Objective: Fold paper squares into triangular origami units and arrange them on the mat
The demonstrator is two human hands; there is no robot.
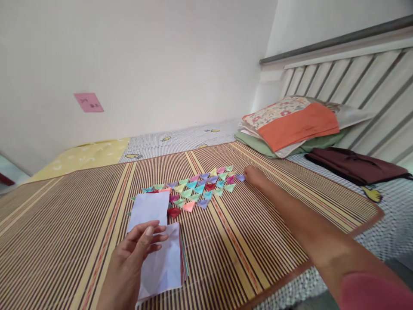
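Observation:
My left hand (137,252) is over a stack of pale lavender paper sheets (167,262), its fingers stretched out and slightly apart. Just beyond the fingers, another lavender sheet (150,206) covers part of a group of small folded paper triangles (193,189). These triangles lie in rows, in green, blue, purple, pink, yellow and red. At the right end of the rows, my right hand (254,176) is closed with its fingertips at a bluish-purple folded paper triangle (240,177). The curled fingers partly hide their own tips.
A striped bamboo mat (80,224) lies over a checked bedsheet (174,144). Stacked pillows (300,125) and a maroon bag (351,165) sit at the right, beside a slatted headboard (364,82). A pink paper (88,102) is on the wall. Yellow cloth (87,157) lies back left.

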